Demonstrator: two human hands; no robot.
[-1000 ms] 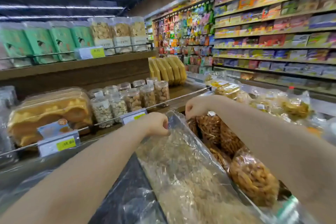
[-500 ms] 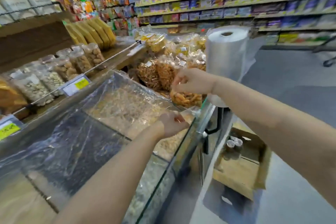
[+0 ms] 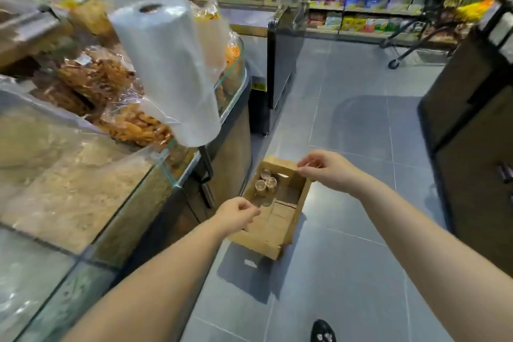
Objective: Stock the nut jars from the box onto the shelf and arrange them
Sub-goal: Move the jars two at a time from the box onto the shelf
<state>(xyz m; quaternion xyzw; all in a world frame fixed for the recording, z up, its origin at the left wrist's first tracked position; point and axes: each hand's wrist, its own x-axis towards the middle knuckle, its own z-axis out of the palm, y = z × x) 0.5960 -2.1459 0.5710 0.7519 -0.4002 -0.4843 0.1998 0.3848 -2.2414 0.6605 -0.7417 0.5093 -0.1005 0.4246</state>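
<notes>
An open cardboard box (image 3: 270, 230) lies on the grey floor beside the display counter. Three clear nut jars (image 3: 265, 184) stand together in its far left corner; the rest of the box floor is bare. My left hand (image 3: 236, 212) hovers over the box's near left edge, fingers loosely curled, holding nothing. My right hand (image 3: 323, 168) hangs above the box's far right rim, fingers half bent and apart, also holding nothing. The shelf with the stocked jars is out of view to the left.
A glass-fronted counter (image 3: 166, 175) with bulk snacks and bagged crackers (image 3: 133, 123) fills the left side. A roll of plastic bags (image 3: 166, 64) stands on its corner. A dark cabinet (image 3: 472, 133) is at the right, a trolley (image 3: 408, 44) farther back. My shoe (image 3: 322, 332) shows below.
My view has swung from the shelf jars right and down to the box on the floor. Both hands have left the counter and dropped toward the box.
</notes>
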